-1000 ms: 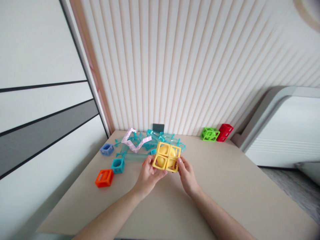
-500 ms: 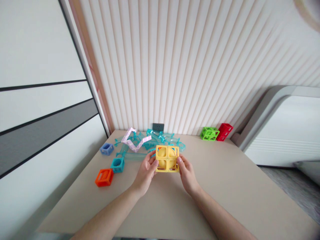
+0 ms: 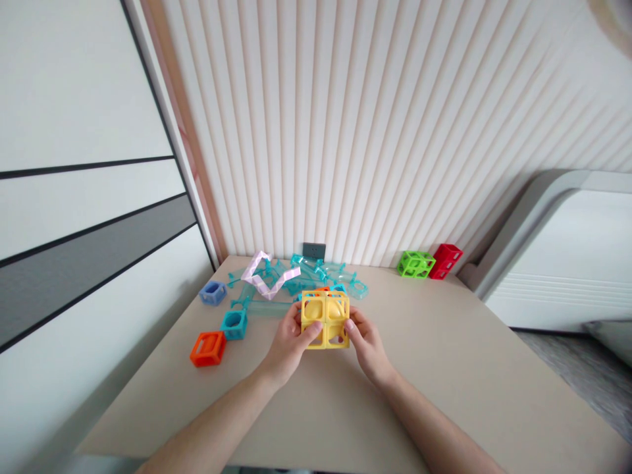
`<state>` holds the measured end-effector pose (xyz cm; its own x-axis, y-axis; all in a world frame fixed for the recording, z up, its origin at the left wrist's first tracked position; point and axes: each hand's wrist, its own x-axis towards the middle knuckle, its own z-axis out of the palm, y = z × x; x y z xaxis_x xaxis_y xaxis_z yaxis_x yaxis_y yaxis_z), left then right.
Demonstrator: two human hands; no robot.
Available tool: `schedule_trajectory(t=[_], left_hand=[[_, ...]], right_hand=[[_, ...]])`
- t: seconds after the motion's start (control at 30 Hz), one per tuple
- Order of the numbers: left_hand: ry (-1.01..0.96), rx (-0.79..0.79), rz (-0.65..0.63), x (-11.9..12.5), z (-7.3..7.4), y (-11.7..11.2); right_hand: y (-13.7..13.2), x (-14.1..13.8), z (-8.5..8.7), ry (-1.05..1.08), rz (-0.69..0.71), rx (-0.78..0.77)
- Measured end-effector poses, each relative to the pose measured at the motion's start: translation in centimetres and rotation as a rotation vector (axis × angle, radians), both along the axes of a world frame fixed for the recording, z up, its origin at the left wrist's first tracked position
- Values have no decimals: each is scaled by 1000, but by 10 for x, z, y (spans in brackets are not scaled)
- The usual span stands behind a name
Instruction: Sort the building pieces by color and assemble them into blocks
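Observation:
A yellow block assembly of open-framed cube pieces, with rounded shapes inside, is held up over the table in both hands. My left hand grips its left side, thumb across the lower left front. On the right side my right hand closes around the edge, its thumb at the front. The other fingers are partly hidden behind the assembly. Orange and blue pieces show just past its top edge, mostly covered by it.
On the left of the table lie an orange block, a teal block and a blue block. Clear teal track pieces and a lilac zigzag strip lie behind. Green blocks and red blocks stand back right.
The yellow assembly has shifted slightly left and down and its angle has changed. My left thumb now reaches further across its front. Both hands keep hold.

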<state>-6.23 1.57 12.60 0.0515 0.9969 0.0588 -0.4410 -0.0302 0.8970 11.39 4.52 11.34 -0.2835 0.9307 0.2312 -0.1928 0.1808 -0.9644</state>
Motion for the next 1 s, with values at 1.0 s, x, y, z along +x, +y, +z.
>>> schedule_trajectory(t=[1.0], left_hand=[[40, -51, 76, 1, 8, -2]], right_hand=[[-4, 0, 2, -63, -26, 53]])
